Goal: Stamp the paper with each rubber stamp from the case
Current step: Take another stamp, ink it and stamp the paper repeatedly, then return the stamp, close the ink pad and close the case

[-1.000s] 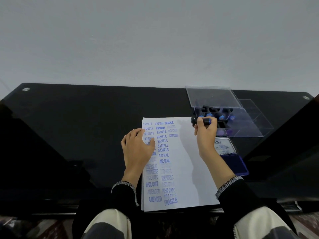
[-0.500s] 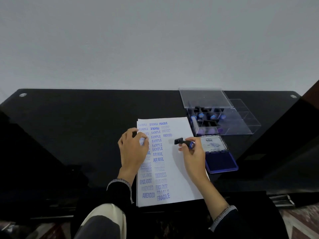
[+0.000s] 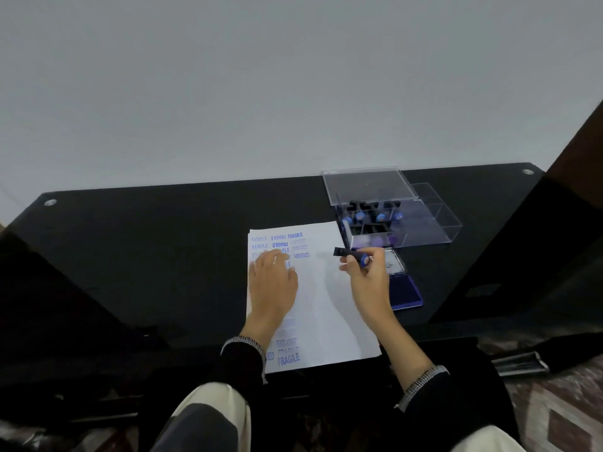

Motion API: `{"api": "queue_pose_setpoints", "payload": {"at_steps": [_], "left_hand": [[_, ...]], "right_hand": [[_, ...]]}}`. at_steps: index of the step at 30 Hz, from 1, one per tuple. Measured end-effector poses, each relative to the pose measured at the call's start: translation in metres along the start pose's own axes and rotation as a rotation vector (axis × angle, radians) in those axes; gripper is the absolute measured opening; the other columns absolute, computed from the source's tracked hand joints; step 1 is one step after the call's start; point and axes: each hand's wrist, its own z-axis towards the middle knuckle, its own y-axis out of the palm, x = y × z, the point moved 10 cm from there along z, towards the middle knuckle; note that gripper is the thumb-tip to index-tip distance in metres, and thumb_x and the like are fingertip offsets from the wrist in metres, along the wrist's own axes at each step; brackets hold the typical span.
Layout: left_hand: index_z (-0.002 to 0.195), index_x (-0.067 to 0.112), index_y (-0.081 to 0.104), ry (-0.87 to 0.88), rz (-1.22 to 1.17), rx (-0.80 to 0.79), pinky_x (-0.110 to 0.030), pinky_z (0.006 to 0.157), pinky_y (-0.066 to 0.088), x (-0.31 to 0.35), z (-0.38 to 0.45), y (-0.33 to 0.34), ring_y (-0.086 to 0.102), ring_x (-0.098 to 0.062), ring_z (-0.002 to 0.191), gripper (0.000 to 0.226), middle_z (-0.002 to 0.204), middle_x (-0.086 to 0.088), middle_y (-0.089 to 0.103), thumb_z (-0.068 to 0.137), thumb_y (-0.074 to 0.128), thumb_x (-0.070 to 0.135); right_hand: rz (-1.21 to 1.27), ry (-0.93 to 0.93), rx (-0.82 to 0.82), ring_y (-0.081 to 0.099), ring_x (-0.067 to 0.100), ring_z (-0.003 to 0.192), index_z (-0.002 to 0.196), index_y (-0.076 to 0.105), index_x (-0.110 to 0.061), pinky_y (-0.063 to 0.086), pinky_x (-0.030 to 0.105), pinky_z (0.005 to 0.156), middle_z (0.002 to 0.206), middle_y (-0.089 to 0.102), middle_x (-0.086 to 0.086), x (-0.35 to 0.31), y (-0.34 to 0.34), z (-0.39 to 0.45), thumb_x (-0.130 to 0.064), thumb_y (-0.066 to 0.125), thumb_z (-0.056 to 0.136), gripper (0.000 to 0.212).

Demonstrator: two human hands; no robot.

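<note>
A: We had the left hand spread flat and empty on the paper, pinning it to the desk. The right hand was closed around a rubber stamp, held sideways just above the sheet's right edge, next to the ink pad.

B: Where did we judge the risk to lie?

A: In three places. The stamp face pointed sideways, so a tilted landing would have printed only part of the word. We could not tell whether the face carried ink; a dry face would have left a faint mark. The left columns were already crowded with prints, so a drop there would have overlapped them.

B: And the case?

A: It stood open behind the pad, other stamps inside, close enough for the right sleeve to knock.
</note>
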Motion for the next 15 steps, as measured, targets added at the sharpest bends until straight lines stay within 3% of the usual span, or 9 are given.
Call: {"api": "queue_pose_setpoints", "payload": {"at_steps": [3,6,11,15], "left_hand": [[0.128,0.013,0.056,0.090,-0.240,-0.068,-0.028,0.111,0.028,0.040,-0.002,0.019,0.037,-0.017,0.133,0.033,0.140,-0.001,0.049,0.097,0.054,0.020],[0.130,0.014,0.054,0.189,-0.252,-0.138,-0.020,0.102,0.028,0.077,-0.006,0.040,0.037,-0.014,0.131,0.033,0.139,0.001,0.048,0.098,0.051,0.021],[0.132,0.012,0.052,0.248,-0.161,-0.143,-0.029,0.104,0.034,0.100,-0.003,0.060,0.044,-0.020,0.126,0.036,0.135,-0.003,0.052,0.097,0.052,0.021],[0.126,0.012,0.057,0.285,-0.076,-0.108,-0.035,0.100,0.039,0.100,-0.002,0.068,0.051,-0.024,0.117,0.034,0.128,-0.004,0.059,0.094,0.055,0.024]], "right_hand": [[-0.048,-0.075,0.077,0.066,0.022,0.085,0.098,0.051,-0.013,0.053,0.034,0.078,0.089,0.063,0.006,-0.017,-0.041,0.007,-0.016,0.058,0.092,0.011],[-0.101,-0.108,0.154,0.065,0.018,0.086,0.099,0.059,-0.019,0.052,0.029,0.078,0.089,0.063,0.002,-0.022,-0.086,0.014,-0.018,0.062,0.090,0.010],[-0.154,-0.063,0.257,0.066,0.020,0.091,0.110,0.061,-0.025,0.053,0.038,0.088,0.095,0.064,-0.002,-0.012,-0.146,0.033,-0.018,0.060,0.091,0.020],[-0.240,-0.070,0.290,0.065,0.019,0.090,0.113,0.060,-0.021,0.051,0.037,0.088,0.095,0.066,0.001,-0.017,-0.163,0.056,-0.022,0.055,0.093,0.021]]}}
